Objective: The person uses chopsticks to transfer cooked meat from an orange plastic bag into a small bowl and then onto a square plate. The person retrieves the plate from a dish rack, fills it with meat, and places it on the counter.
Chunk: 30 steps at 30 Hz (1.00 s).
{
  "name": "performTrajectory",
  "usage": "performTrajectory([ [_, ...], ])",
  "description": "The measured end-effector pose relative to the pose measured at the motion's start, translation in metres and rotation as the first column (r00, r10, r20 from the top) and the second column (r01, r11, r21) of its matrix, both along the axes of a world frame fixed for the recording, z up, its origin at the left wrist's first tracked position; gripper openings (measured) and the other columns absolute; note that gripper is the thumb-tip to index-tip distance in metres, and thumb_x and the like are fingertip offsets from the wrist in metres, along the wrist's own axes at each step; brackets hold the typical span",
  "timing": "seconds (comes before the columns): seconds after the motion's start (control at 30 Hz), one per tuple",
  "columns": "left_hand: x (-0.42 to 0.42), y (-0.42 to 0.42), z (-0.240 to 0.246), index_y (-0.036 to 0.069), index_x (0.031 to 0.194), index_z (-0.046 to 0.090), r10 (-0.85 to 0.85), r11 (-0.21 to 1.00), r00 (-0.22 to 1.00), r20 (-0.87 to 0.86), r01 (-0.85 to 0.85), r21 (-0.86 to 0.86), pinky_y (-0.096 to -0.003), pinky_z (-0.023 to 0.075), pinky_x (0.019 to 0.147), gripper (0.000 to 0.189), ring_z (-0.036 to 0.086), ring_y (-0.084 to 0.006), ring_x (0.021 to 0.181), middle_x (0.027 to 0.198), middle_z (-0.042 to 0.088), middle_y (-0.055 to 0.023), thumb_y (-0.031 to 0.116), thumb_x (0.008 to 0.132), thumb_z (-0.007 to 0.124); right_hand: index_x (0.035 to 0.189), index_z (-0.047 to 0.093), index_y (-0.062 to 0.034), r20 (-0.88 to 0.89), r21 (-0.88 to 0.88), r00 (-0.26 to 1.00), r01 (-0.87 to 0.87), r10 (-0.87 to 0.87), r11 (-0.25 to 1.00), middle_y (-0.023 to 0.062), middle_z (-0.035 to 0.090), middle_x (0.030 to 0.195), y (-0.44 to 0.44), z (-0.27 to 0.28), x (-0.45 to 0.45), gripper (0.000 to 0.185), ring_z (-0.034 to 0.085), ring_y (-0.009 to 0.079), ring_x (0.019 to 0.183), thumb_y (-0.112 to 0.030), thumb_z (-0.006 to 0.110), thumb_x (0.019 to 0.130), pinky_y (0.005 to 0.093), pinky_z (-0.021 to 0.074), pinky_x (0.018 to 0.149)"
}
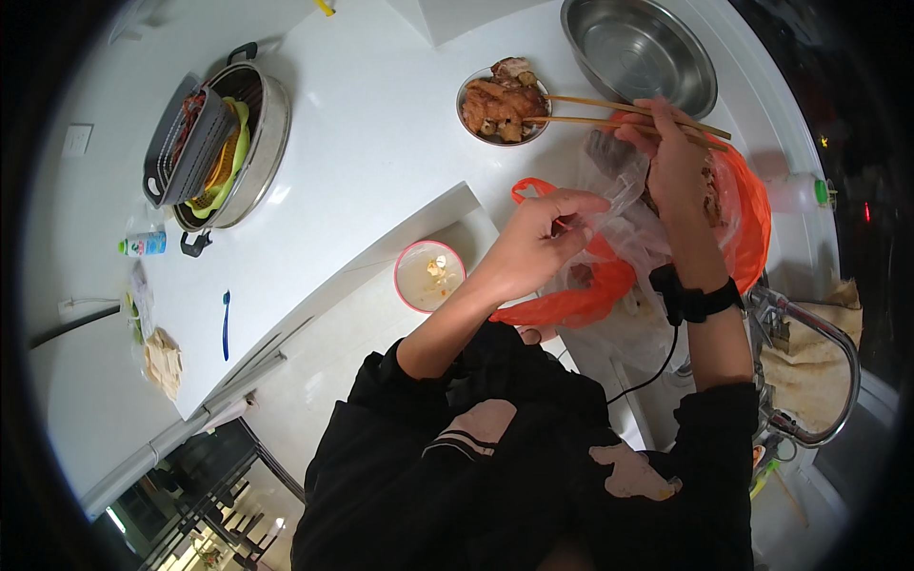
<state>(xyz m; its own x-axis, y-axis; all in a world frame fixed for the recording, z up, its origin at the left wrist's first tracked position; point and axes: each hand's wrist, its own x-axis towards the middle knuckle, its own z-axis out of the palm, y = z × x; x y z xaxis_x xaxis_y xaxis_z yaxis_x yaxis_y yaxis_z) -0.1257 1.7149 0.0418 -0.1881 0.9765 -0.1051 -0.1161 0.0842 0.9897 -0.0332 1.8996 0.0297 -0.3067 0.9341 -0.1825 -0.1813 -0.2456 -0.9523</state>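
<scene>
My right hand [670, 160] grips a pair of wooden chopsticks [589, 103], whose tips reach left to the pieces of browned cooked meat [503, 105]. This meat fills a small round metal bowl [515, 145] on the white counter. Pinched in the fingers of my left hand [543, 239] is the edge of a clear plastic bag [632, 189]. The clear bag sits inside a red plastic bag [753, 207], its loose handles spread beneath my left hand. More brown food [711, 196] shows in the bag, partly hidden behind my right hand and wrist.
A large steel basin [643, 50] stands behind the bags. To their right are a pump bottle [796, 193], a chrome faucet [846, 357] and a stained cloth [807, 357]. A pot [268, 157] holding baskets and a blue toothbrush [226, 325] occupy the left counter; a bin [428, 285] stands below.
</scene>
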Motion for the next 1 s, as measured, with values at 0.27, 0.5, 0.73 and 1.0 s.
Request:
performTrajectory([
  [0.27, -0.002, -0.002, 0.0, -0.003, 0.11, 0.059, 0.012, 1.0, 1.0, -0.015, -0.012, 0.0, -0.0208, 0.0409, 0.064, 0.026, 0.045, -0.0056, 0.067, 0.087, 0.058, -0.0016, -0.001, 0.085, 0.052, 0.098, 0.061, 0.0039, 0.139, 0.183, 0.985, -0.122, 0.098, 0.976, 0.0127, 0.064, 0.084, -0.014, 0.037, 0.016, 0.026, 0.065, 0.0189, 0.069, -0.02, 0.053, 0.092, 0.023, 0.0548, 0.065],
  [0.5, -0.003, -0.001, -0.001, -0.002, 0.111, 0.058, -0.016, 0.999, 1.0, 0.006, 0.016, -0.029, -0.0205, 0.04, 0.058, 0.027, 0.045, -0.0044, 0.065, 0.081, 0.055, -0.0005, 0.0, 0.085, 0.05, 0.098, 0.061, 0.0048, 0.219, 0.354, 0.961, -0.241, 0.17, 0.904, 0.0112, 0.064, 0.085, -0.026, 0.035, -0.002, 0.025, 0.065, 0.0171, 0.073, -0.018, 0.052, 0.093, 0.021, 0.0542, 0.067],
  [0.73, -0.01, -0.002, 0.0, -0.002, 0.112, 0.057, -0.02, 0.999, 0.998, 0.055, 0.023, -0.05, -0.0196, 0.0408, 0.039, 0.027, 0.045, -0.004, 0.049, 0.077, 0.054, -0.0004, 0.001, 0.087, 0.047, 0.104, 0.062, -0.0001, 0.287, 0.444, 0.942, -0.29, 0.172, 0.848, 0.0091, 0.065, 0.09, 0.007, 0.053, -0.014, 0.025, 0.064, 0.0132, 0.07, -0.019, 0.053, 0.092, 0.0208, 0.0523, 0.065],
  [1.0, -0.014, -0.001, 0.004, -0.002, 0.112, 0.056, -0.04, 0.995, 0.995, 0.091, 0.047, -0.083, -0.019, 0.0396, 0.035, 0.026, 0.045, -0.0035, 0.044, 0.074, 0.054, -0.0009, 0.0, 0.088, 0.045, 0.102, 0.066, -0.0043, 0.494, 0.522, 0.802, -0.582, 0.336, 0.623, 0.0052, 0.067, 0.086, 0.033, 0.041, -0.069, 0.022, 0.062, 0.0073, 0.071, -0.02, 0.056, 0.09, 0.0189, 0.0515, 0.06],
])
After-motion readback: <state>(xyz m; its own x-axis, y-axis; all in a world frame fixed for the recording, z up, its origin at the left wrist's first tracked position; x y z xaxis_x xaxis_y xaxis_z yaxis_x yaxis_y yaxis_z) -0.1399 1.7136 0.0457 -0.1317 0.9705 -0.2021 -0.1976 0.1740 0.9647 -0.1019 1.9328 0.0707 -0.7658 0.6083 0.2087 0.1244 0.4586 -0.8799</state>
